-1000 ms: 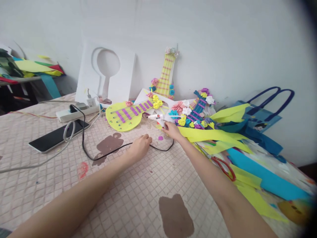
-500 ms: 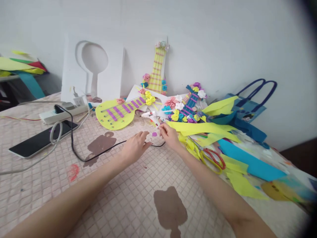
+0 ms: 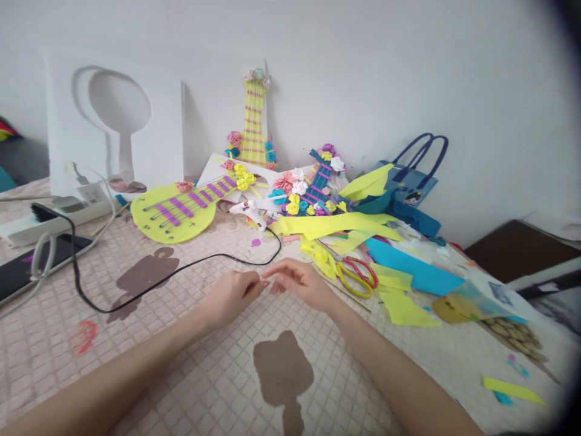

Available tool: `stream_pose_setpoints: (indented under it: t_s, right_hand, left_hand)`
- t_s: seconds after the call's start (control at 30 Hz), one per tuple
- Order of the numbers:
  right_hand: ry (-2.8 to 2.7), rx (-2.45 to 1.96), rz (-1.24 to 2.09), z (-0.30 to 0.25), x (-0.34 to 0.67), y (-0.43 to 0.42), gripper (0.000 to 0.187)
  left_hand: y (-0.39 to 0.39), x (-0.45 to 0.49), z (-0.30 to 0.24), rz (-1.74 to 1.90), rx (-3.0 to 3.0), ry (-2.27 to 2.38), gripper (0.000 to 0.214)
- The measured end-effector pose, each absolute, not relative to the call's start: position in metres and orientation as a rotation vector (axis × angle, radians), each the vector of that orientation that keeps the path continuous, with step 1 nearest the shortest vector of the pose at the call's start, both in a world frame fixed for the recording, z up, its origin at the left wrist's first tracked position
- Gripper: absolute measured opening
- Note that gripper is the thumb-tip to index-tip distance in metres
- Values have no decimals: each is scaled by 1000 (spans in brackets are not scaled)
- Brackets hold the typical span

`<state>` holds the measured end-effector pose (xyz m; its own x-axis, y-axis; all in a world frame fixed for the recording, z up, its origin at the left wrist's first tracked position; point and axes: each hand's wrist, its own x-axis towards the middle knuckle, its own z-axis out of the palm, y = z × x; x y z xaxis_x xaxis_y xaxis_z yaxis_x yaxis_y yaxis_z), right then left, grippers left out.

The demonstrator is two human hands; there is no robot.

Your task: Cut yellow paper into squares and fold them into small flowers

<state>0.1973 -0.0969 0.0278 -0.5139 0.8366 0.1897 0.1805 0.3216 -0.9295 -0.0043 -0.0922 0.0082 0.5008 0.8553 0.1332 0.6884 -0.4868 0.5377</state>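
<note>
My left hand (image 3: 232, 295) is closed above the table, its thumb and fingers pinched together; what lies between them, if anything, cannot be made out. Its fingertips meet those of my right hand (image 3: 305, 284), whose fingers are loosely stretched towards the left with no object visible in them. Just beyond both hands a white glue gun (image 3: 249, 212) lies beside the craft pieces, with a black cord (image 3: 213, 255) running from it to the left. A small purple dot (image 3: 256, 242) is on the cloth nearby.
A yellow guitar-shaped craft (image 3: 145, 221) and flower-trimmed pieces (image 3: 318, 188) stand at the back. Scissors (image 3: 358, 278) lie among yellow and blue strips (image 3: 408, 263) on the right. At left are a power strip (image 3: 27, 229) and a tablet-like device (image 3: 18, 272). A blue bag (image 3: 415, 184) leans against the wall.
My right hand has drawn back from the glue gun, and both hands now meet at the fingertips. The left fingers have closed. The view has turned to the right.
</note>
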Motion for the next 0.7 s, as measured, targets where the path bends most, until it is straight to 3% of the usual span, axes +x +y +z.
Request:
stream_pose_setpoints:
  t_s: [0.2,0.33,0.7]
  right_hand:
    - [-1656,-1341,627,19,245,-64,28]
    - [-1660,-1428,511,18,268,-54,33]
    - [-1858,-1605,287,27,295,-52,20]
  left_hand:
    - [-93,-5,7,525,2379,1332,30]
    - [-94,-6,7,449,2405,1290,30]
    - [-91,-5,2,363,2385,1281,29]
